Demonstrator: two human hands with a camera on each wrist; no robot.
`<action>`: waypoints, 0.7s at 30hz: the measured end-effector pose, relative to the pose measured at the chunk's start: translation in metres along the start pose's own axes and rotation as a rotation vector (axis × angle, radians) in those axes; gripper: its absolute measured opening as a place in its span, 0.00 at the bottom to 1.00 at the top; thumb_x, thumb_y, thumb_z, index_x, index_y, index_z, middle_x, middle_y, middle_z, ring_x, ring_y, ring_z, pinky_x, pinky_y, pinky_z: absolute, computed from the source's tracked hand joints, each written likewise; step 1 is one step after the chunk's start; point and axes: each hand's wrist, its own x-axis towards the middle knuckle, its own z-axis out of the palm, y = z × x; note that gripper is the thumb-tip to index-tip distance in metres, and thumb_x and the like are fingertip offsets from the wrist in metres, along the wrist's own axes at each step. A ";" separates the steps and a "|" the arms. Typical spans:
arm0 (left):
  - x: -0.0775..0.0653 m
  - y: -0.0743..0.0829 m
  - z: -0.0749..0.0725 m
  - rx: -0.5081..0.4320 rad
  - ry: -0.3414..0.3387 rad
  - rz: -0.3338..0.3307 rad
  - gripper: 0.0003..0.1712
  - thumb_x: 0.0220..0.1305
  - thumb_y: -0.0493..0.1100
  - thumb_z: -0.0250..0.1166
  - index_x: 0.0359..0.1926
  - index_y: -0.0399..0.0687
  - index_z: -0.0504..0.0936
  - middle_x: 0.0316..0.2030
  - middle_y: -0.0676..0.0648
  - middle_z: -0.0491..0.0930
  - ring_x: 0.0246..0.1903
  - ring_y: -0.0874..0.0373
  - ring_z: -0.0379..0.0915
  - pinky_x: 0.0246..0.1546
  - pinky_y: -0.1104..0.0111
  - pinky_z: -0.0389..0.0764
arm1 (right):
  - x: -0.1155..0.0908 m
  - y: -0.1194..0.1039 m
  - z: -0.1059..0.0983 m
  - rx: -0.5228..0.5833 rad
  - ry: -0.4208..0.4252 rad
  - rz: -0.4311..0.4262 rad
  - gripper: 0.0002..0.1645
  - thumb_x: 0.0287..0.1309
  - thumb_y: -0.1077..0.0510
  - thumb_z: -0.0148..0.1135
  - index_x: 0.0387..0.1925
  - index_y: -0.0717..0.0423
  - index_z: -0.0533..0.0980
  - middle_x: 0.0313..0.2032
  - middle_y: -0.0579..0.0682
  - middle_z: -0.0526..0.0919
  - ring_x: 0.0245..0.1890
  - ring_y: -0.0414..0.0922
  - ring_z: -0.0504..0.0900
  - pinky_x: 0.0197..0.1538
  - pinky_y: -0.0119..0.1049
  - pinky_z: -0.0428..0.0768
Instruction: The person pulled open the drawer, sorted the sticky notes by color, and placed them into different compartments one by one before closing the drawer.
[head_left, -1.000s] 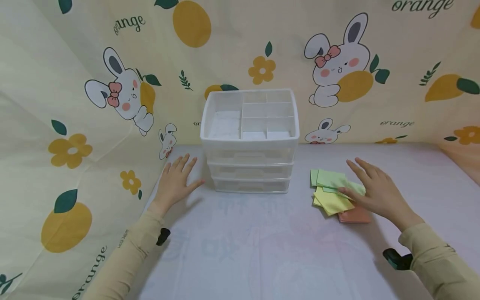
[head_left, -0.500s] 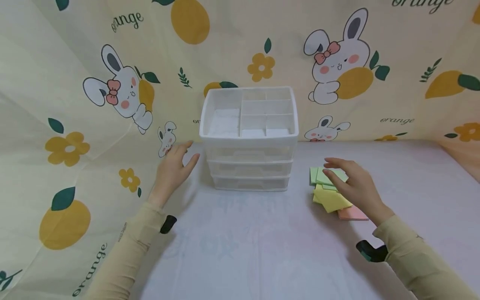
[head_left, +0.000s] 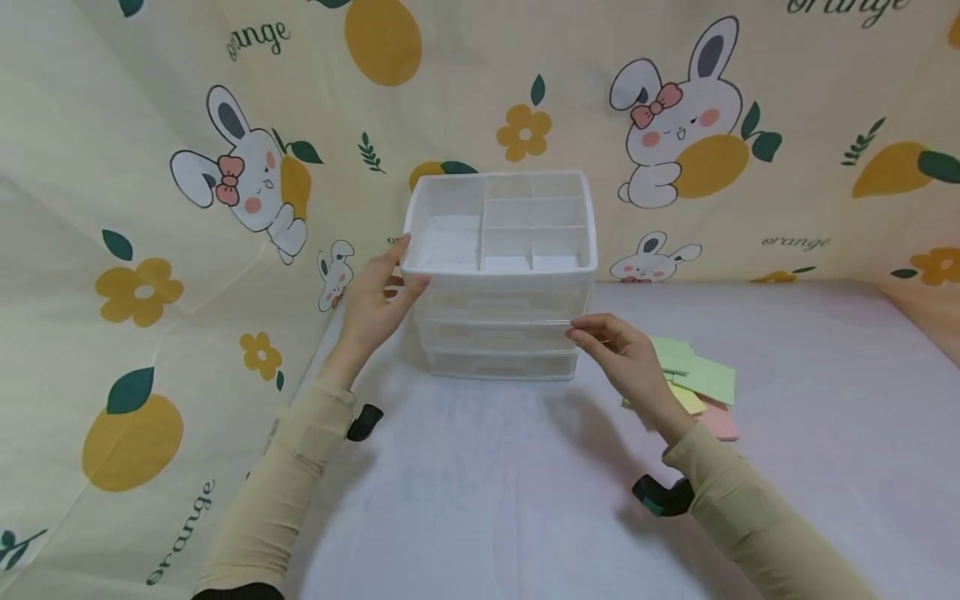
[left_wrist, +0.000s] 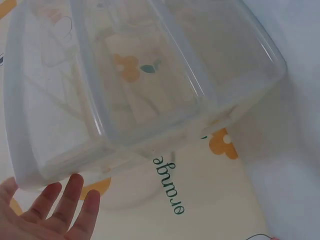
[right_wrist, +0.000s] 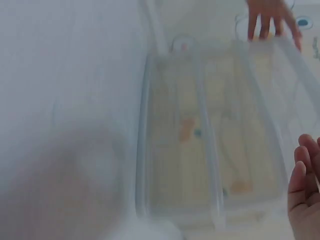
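Standing between both hands [head_left: 369,307] [head_left: 632,367] is the white drawer unit [head_left: 499,283].

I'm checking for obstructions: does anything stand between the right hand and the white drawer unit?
Nothing visible does. The right hand is at the front of the white drawer unit; whether it touches is unclear. The paper notes lie to the right, outside that path.

Bunny-print bkgd cloth [head_left: 465,92], pale tbl [head_left: 480,492]
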 end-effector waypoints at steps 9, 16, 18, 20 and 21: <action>0.004 -0.006 0.008 -0.086 -0.039 -0.081 0.38 0.59 0.58 0.62 0.68 0.74 0.57 0.67 0.46 0.62 0.44 0.47 0.78 0.46 0.57 0.79 | 0.013 -0.008 0.049 0.428 -0.188 0.274 0.28 0.64 0.48 0.55 0.58 0.61 0.67 0.42 0.36 0.82 0.46 0.44 0.78 0.50 0.35 0.74; 0.006 -0.010 0.008 -0.101 -0.048 -0.103 0.37 0.59 0.59 0.62 0.67 0.82 0.55 0.67 0.46 0.62 0.44 0.48 0.79 0.46 0.58 0.79 | 0.022 -0.012 0.067 0.627 -0.275 0.347 0.31 0.68 0.51 0.49 0.68 0.50 0.55 0.59 0.49 0.72 0.49 0.38 0.77 0.57 0.35 0.72; 0.007 -0.011 0.008 -0.095 -0.047 -0.106 0.36 0.59 0.60 0.61 0.66 0.82 0.56 0.66 0.46 0.64 0.44 0.47 0.79 0.45 0.57 0.79 | 0.023 -0.014 0.070 0.700 -0.282 0.358 0.32 0.68 0.52 0.48 0.70 0.49 0.52 0.65 0.52 0.67 0.51 0.38 0.77 0.56 0.33 0.72; 0.008 -0.011 0.008 -0.088 -0.045 -0.107 0.35 0.60 0.61 0.60 0.66 0.82 0.56 0.65 0.46 0.67 0.44 0.47 0.79 0.44 0.57 0.79 | 0.025 -0.016 0.073 0.766 -0.287 0.362 0.32 0.69 0.53 0.46 0.70 0.49 0.50 0.68 0.52 0.62 0.53 0.38 0.77 0.56 0.32 0.73; 0.008 -0.012 0.008 -0.089 -0.045 -0.110 0.34 0.60 0.61 0.60 0.66 0.83 0.57 0.64 0.46 0.68 0.43 0.47 0.79 0.44 0.57 0.79 | 0.025 -0.016 0.074 0.794 -0.289 0.362 0.31 0.70 0.53 0.45 0.70 0.49 0.50 0.68 0.52 0.60 0.53 0.38 0.76 0.56 0.32 0.73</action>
